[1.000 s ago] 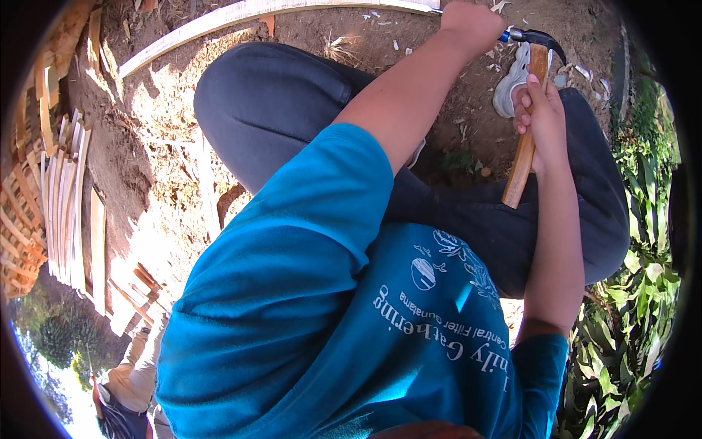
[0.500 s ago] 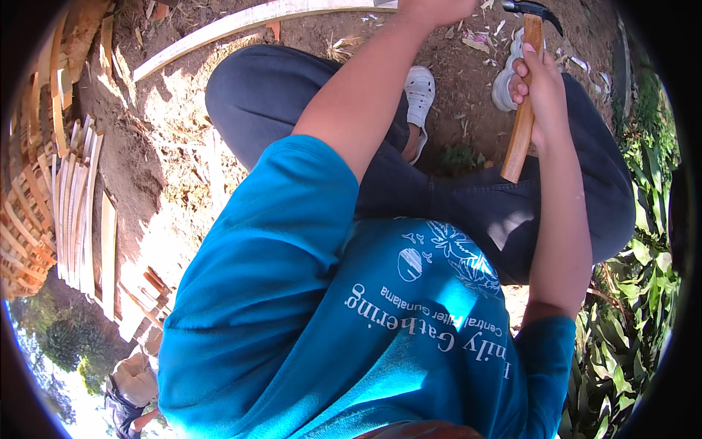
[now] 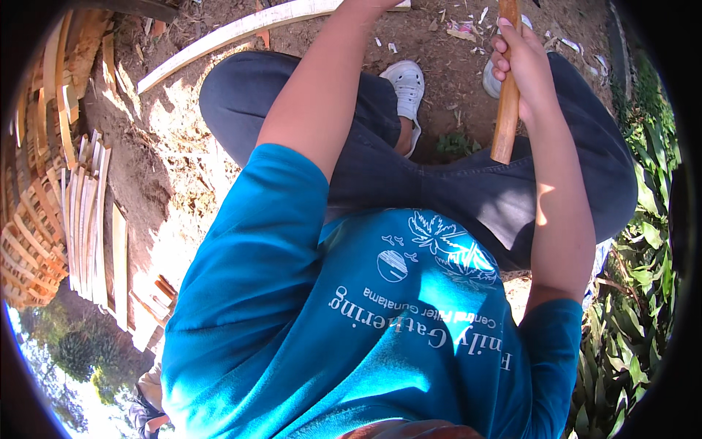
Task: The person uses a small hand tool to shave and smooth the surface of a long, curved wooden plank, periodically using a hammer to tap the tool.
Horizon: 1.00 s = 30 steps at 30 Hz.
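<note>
My right hand [image 3: 529, 67] is closed round the wooden handle of a hammer [image 3: 504, 135]. The butt of the handle points back over my lap, and the hammer's head lies beyond the top edge of the picture. At the top edge my left hand [image 3: 371, 4] shows only in part, its fingers cut off from sight. Close by it is the end of a long, pale wooden strip [image 3: 241, 28] on the ground; whether the hand touches it I cannot tell.
I sit on bare soil [image 3: 453, 117] strewn with wood chips, in dark trousers and white clogs [image 3: 404, 88]. Stacked wooden slats [image 3: 88, 219] stand at the left. Leafy plants [image 3: 621, 351] grow close on my right. Another person [image 3: 146, 402] is partly visible at lower left.
My left hand has shifted left along the top edge. My right hand has moved the hammer up and slightly left, so its head has left the picture.
</note>
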{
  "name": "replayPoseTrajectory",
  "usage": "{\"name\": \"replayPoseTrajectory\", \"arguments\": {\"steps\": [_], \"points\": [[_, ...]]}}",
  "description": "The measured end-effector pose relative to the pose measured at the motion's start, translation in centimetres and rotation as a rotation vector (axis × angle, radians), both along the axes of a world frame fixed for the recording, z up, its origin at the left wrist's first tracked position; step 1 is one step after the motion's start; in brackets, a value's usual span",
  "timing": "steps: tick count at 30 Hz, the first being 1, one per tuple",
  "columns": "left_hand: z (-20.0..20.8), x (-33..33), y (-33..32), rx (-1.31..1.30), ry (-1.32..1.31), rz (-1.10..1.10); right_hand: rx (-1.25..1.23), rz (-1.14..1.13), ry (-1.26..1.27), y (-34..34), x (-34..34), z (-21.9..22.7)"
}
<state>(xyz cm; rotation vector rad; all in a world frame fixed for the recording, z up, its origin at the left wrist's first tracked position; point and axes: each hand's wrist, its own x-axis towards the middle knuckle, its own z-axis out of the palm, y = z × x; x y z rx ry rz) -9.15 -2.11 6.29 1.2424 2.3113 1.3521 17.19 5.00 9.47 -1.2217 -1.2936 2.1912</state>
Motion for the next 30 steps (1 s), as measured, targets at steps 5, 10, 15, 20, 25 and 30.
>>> {"name": "replayPoseTrajectory", "arguments": {"steps": [5,10,15,20,25,30], "points": [[-1.7,6.8,1.2,-0.153,0.178,-0.314,0.021,0.007,-0.048,-0.3,0.3,0.6],[-2.3,7.4,1.8,-0.263,0.261,-0.361,-0.012,0.008,-0.026,0.2,0.7,0.0],[-1.9,7.5,1.8,-0.297,0.182,-0.3,0.015,0.006,-0.032,0.0,0.6,0.3],[-1.7,7.4,1.6,-0.302,0.211,-0.251,0.014,0.015,-0.01,-0.1,0.6,0.7],[-2.4,7.0,1.5,-0.238,0.224,-0.26,0.003,0.011,-0.01,-0.1,0.6,0.7],[-2.5,7.1,1.5,-0.244,0.227,-0.244,-0.001,0.022,-0.002,-0.1,0.5,0.9]]}}
